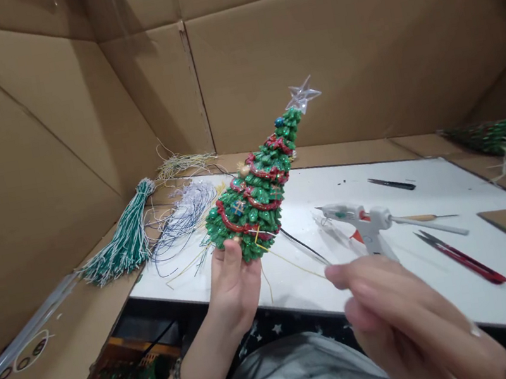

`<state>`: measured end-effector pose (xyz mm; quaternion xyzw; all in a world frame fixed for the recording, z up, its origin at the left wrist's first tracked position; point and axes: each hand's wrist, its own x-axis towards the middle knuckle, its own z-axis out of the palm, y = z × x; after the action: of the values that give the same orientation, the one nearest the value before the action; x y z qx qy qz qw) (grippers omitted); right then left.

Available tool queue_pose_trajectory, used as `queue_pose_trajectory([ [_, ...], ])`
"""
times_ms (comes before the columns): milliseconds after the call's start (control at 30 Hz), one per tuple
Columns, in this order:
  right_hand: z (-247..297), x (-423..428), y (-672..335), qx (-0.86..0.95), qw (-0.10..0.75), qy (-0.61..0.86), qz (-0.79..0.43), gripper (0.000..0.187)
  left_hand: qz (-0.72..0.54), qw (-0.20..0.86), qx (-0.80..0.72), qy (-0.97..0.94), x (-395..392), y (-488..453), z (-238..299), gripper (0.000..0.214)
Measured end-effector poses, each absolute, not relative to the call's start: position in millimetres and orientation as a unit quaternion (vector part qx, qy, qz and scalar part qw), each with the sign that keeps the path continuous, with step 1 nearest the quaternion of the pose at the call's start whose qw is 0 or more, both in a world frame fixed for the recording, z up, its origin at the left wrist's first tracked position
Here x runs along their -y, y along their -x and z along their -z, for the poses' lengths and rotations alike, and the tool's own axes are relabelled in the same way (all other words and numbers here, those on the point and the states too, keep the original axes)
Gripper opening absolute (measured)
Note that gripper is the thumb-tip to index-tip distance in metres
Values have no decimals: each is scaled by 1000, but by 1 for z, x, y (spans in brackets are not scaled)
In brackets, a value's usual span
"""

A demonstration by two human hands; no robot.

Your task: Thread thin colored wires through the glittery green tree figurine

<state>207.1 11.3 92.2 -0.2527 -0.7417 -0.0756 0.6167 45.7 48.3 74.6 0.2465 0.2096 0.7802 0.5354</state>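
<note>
My left hand (236, 282) is closed round the base of a small green Christmas tree (258, 195), which leans to the right above the white board. Red garlands, little baubles and a blue gift decorate it, and a clear star (303, 95) tops it. From its lower side a thin yellow wire (293, 261) runs to my right hand (391, 308), whose thumb and fingertips are pinched on its end. A thin dark line (302, 242) also reaches toward those fingertips; whether I hold it too is unclear.
On the white board (301, 310) lie a white glue gun (359, 224), red thread snips (460, 259), a dark cutter (391, 184) and a wooden-handled awl (423, 217). Green-and-white wire bundles (126, 235) and blue-and-white wires (184, 213) lie left. Cardboard walls (309, 59) enclose the area.
</note>
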Motion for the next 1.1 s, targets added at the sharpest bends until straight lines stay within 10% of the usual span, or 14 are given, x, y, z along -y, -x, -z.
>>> queue_pose_trajectory([
  [367,-92,-28,-219,805,520,251,139,54,-772,539,-208,-266,-49,-47,-72,45],
  [1100,-83,-43,-189,776,567,189,201,30,-747,565,-208,-282,-39,-57,-75,37],
])
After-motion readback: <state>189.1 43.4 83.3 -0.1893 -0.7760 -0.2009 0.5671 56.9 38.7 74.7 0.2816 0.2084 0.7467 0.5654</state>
